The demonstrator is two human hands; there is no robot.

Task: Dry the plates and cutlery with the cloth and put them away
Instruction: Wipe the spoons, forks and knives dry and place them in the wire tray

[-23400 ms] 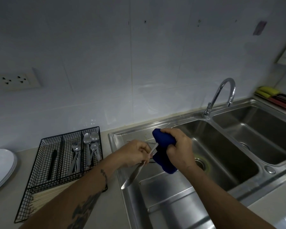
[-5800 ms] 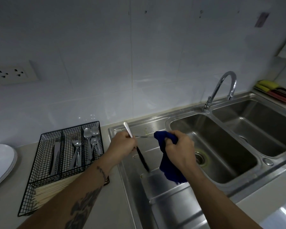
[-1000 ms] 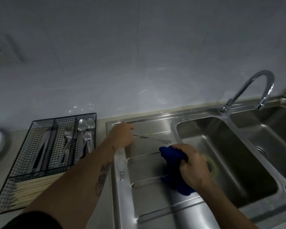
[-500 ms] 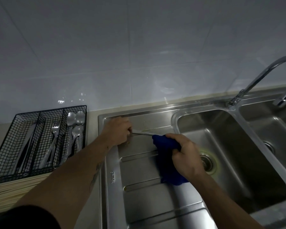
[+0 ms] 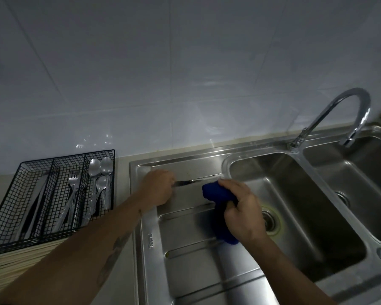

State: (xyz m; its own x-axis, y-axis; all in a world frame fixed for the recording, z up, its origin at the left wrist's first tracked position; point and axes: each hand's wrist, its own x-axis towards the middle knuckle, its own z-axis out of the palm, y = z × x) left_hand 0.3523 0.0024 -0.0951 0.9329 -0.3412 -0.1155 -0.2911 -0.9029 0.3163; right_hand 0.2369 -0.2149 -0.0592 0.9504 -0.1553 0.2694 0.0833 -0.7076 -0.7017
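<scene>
The left hand (image 5: 157, 190) is positioned over the back left corner of the steel drainboard (image 5: 185, 249), its fingers curled around one end of a knife (image 5: 186, 182). The knife extends horizontally to the right, low over the drainboard ridges; whether it touches the steel cannot be determined. The right hand (image 5: 242, 213) grips a bunched blue cloth (image 5: 217, 194), fingers closed around it, near the drainboard's right edge beside the left sink basin (image 5: 295, 216). The upper end of the cloth sits just beside the far end of the knife; the lower end hangs toward the drainboard. A black wire cutlery basket (image 5: 53, 194) stands on the counter (image 5: 121, 166) to the left of the drainboard. Its compartments hold knives (image 5: 36, 205), forks (image 5: 72, 194) and spoons (image 5: 99, 172), with chopsticks (image 5: 20, 258) across its near section. A curved faucet (image 5: 339, 115) rises at the back edge between the two basins.
</scene>
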